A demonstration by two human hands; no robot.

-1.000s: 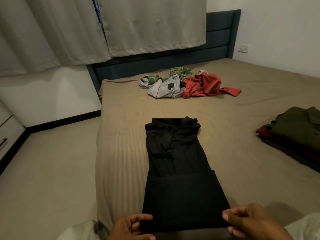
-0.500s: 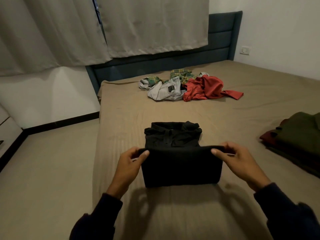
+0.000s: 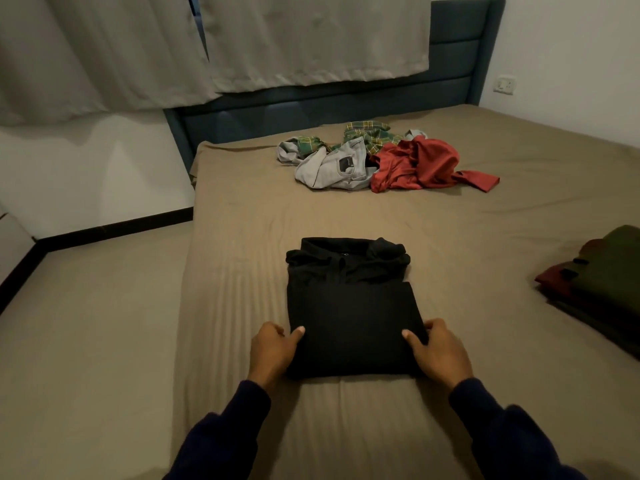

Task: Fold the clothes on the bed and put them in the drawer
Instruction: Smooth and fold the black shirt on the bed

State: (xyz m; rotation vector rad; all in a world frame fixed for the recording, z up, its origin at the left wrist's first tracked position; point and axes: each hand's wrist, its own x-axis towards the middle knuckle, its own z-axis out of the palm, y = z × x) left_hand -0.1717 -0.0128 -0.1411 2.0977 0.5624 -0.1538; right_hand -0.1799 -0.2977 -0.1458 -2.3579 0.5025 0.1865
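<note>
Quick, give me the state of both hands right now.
Left hand: grips the left edge of the folded black shirt, thumb on top.
Right hand: grips its right edge, thumb on top.

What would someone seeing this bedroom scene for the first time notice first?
A folded black shirt lies near the front of the tan bed, with the left hand and right hand gripping its near corners. Behind it sits an unfolded heap, a red garment brightest, and a folded stack at the right edge.

The bed (image 3: 485,237) carries a black shirt (image 3: 349,306), folded stack (image 3: 602,289), loose clothes (image 3: 374,161).
</note>
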